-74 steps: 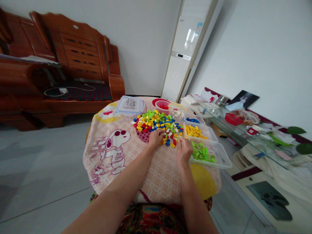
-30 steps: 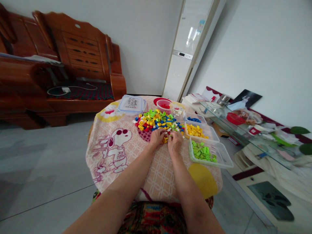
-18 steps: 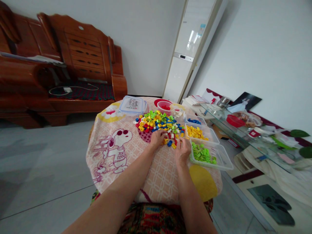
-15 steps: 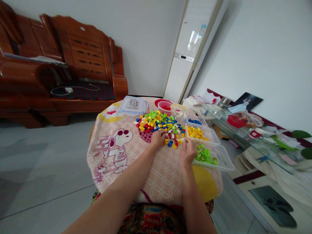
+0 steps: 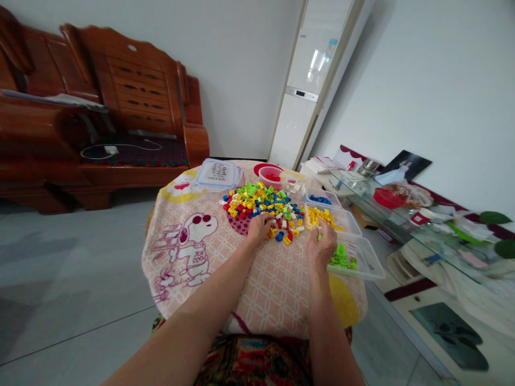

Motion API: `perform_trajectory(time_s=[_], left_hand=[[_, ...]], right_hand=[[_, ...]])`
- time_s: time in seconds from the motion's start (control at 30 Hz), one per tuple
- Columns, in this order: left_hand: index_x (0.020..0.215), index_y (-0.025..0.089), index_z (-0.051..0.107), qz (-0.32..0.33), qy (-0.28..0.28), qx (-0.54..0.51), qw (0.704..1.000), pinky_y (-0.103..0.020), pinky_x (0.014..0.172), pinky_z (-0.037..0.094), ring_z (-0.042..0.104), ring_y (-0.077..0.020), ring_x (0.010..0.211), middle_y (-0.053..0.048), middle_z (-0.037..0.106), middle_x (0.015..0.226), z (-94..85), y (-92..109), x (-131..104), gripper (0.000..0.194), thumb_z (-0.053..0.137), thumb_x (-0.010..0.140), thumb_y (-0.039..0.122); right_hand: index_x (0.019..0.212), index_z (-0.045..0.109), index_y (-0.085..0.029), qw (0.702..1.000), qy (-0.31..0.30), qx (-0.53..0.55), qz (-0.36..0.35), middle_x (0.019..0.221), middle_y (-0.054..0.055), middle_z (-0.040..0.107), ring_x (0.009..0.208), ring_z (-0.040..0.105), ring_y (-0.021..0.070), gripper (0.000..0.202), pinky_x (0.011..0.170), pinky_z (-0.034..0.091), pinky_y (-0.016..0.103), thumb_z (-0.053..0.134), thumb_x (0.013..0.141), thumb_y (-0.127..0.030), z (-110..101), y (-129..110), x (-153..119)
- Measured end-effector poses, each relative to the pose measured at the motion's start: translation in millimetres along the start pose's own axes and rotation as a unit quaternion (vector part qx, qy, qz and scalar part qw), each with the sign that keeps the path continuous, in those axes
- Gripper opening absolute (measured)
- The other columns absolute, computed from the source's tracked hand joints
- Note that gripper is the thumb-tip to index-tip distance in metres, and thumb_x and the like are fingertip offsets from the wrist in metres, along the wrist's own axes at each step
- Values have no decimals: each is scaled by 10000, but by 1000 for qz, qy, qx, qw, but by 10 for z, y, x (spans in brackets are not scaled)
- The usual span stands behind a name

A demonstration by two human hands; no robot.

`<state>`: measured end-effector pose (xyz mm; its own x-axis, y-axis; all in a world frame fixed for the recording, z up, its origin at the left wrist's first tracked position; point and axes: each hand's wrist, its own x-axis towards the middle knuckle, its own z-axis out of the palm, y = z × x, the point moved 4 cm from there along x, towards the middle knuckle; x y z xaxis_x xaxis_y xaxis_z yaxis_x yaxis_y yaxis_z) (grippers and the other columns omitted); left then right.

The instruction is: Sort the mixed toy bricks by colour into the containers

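Note:
A loose heap of small toy bricks (image 5: 257, 198) in yellow, green, blue, red and white lies on the cloth-covered table. My left hand (image 5: 259, 228) rests at the heap's near edge, fingers drawn together; whatever they hold is hidden. Over the near left corner of the green bricks' tray (image 5: 368, 262), my right hand (image 5: 322, 245) pinches a green toy brick (image 5: 319, 236), only partly visible. Beyond that hand, a clear tray (image 5: 352, 222) holds yellow bricks (image 5: 322, 217). Farther back, another tray contains blue bricks (image 5: 319, 200). Green bricks (image 5: 344, 257) show beside my right hand.
A round tub (image 5: 265, 174) with red pieces and some white bricks (image 5: 293, 187) sit at the back. A lidded box (image 5: 219, 174) stands at the far left of the table (image 5: 273, 289). To the right is a cluttered glass shelf (image 5: 422, 236).
My right hand has moved right, from beside the heap to over the green bricks' tray, and a green brick now shows at its fingertips. My left hand stays by the heap.

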<state>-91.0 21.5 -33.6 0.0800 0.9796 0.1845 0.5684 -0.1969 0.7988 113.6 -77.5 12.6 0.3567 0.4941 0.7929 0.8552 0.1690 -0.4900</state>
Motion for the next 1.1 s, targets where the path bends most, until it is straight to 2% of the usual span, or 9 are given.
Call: perform_trajectory(time_s=[0.13, 0.23, 0.4, 0.53, 0.67, 0.83, 0.97, 1.1], left_hand=[[1111, 191, 764, 2, 3, 5, 1000, -260, 884, 530, 722, -182, 916, -39, 795, 958, -10, 10, -9, 359, 518, 864, 103], [1147, 180, 746, 6, 10, -4, 1000, -270, 888, 530, 722, -183, 911, -48, 793, 987, -13, 10, -13, 377, 516, 861, 96], [1220, 162, 687, 9, 33, -36, 999, -283, 884, 533, 722, -186, 883, -50, 782, 929, -27, -2, -36, 414, 502, 859, 80], [1245, 155, 657, 14, 37, -57, 998, -295, 889, 535, 717, -193, 858, -47, 767, 875, -38, 2, -60, 427, 494, 858, 76], [1289, 149, 638, 9, 31, -50, 998, -310, 901, 531, 715, -207, 869, -57, 764, 893, -38, 9, -64, 451, 499, 864, 88], [1302, 146, 641, 10, 33, -37, 999, -298, 910, 526, 714, -201, 886, -58, 764, 917, -29, 4, -46, 464, 502, 864, 80], [1304, 147, 647, 11, 36, -25, 999, -298, 914, 524, 715, -205, 904, -58, 767, 926, -21, -7, -38, 470, 517, 857, 83], [1315, 148, 642, 16, 34, -28, 999, -284, 876, 532, 716, -196, 867, -49, 769, 905, -12, -19, -33, 478, 512, 859, 92]], right_hand=[[1231, 658, -158, 995, -91, 34, -31, 1257, 174, 657, 1222, 568, 284, 396, 1055, 451, 465, 455, 906, -255, 418, -114, -80], [1297, 623, -148, 987, -156, 37, -27, 1378, 191, 585, 1325, 495, 296, 443, 1111, 408, 486, 467, 887, -214, 734, -137, -85], [1276, 631, -112, 972, -229, 34, -31, 1301, 207, 635, 1265, 536, 300, 456, 1093, 421, 487, 486, 844, -132, 1189, -188, 63], [1170, 676, -84, 961, -274, 19, -16, 1189, 204, 688, 1151, 599, 276, 422, 1040, 448, 424, 478, 799, -62, 1409, -158, 140], [1017, 720, -135, 956, -289, 27, -35, 1043, 140, 725, 1033, 621, 251, 319, 990, 462, 398, 520, 778, -66, 1392, -123, 60], [867, 732, -177, 955, -285, 61, -55, 944, 99, 726, 986, 617, 233, 252, 959, 469, 374, 530, 765, -65, 1170, -132, -82], [830, 740, -198, 961, -261, 87, -39, 918, 88, 737, 951, 638, 244, 248, 914, 498, 386, 525, 758, -96, 971, -113, -182], [873, 760, -186, 971, -216, 97, -11, 924, 99, 757, 918, 666, 245, 287, 891, 516, 383, 487, 802, -136, 784, -33, -279]])
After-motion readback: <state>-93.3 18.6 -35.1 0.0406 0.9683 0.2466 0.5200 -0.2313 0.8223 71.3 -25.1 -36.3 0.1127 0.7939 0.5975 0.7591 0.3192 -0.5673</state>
